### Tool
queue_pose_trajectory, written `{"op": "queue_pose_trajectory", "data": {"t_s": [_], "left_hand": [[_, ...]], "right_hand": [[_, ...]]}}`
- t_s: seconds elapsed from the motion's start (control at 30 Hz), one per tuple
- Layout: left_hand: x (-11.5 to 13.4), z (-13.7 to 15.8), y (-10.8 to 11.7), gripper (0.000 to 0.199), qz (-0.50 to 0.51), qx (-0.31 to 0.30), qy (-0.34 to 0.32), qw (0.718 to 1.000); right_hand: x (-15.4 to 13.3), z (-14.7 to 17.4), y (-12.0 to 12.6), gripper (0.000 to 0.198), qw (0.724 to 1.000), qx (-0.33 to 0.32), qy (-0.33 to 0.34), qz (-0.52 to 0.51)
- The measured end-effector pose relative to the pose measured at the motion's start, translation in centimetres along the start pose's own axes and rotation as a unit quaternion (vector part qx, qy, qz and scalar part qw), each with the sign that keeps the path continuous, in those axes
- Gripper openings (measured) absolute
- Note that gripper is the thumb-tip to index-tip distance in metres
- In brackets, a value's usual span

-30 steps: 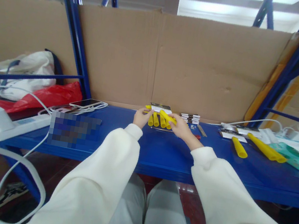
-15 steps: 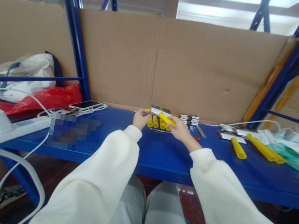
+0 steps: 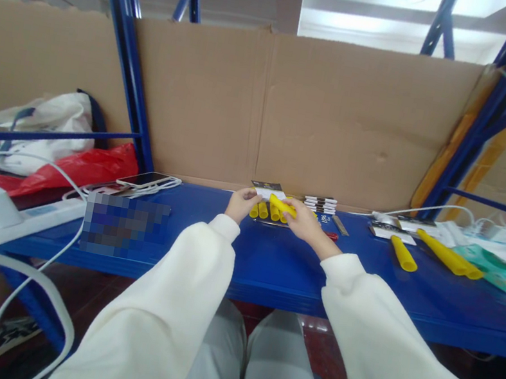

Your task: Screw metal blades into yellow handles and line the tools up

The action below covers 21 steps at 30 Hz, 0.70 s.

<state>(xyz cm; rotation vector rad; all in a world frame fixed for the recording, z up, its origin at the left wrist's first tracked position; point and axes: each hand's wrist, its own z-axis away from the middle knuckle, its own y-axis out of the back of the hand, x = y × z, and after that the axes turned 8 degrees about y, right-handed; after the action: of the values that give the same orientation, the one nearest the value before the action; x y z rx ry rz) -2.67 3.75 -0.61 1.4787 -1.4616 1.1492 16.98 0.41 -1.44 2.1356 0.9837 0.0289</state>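
My right hand (image 3: 303, 221) is closed around a yellow tube (image 3: 282, 206), which slants up to the left. My left hand (image 3: 241, 204) pinches at the lower left edge of a black-and-white card (image 3: 268, 193); its fingertips are small and partly hidden. The tube's far end overlaps the card's right side. Below the card, several yellow tubes (image 3: 263, 209) lie side by side on the blue shelf (image 3: 284, 260). A thin tool with a red end (image 3: 332, 235) lies just in front of them, partly behind my right hand.
A stack of black-and-white cards (image 3: 320, 204) and a small metal strip (image 3: 340, 225) lie to the right. Farther right are more yellow tubes (image 3: 447, 253) and a green packet (image 3: 496, 266). On the left are a power strip (image 3: 36, 223), a phone (image 3: 149, 180) and a red bag (image 3: 100, 166).
The card has shifted slightly left and tilted, showing more of its black part. My left hand has moved a little right, and the yellow piece by its fingertips is out of sight.
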Motion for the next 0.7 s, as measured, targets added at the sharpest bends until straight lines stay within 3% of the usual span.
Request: {"op": "queue_pose_trajectory", "data": {"t_s": [0.13, 0.4, 0.57, 0.7], "left_hand": [[0.3, 0.4, -0.4, 0.026, 0.021, -0.056, 0.018, 0.998], [0.3, 0.2, -0.4, 0.021, 0.029, -0.139, 0.037, 0.989], [-0.2, 0.3, -0.9, 0.019, 0.058, -0.162, 0.067, 0.983], [-0.7, -0.1, -0.9, 0.028, 0.057, -0.138, 0.105, 0.983]], "right_hand": [[0.2, 0.0, -0.2, 0.036, 1.000, 0.004, 0.005, -0.005], [0.0, -0.2, -0.2, 0.026, 0.996, 0.038, 0.068, -0.042], [-0.3, -0.1, -0.2, 0.027, 0.992, 0.049, 0.096, -0.060], [-0.3, -0.1, -0.3, 0.029, 0.992, 0.047, 0.071, -0.098]]}}
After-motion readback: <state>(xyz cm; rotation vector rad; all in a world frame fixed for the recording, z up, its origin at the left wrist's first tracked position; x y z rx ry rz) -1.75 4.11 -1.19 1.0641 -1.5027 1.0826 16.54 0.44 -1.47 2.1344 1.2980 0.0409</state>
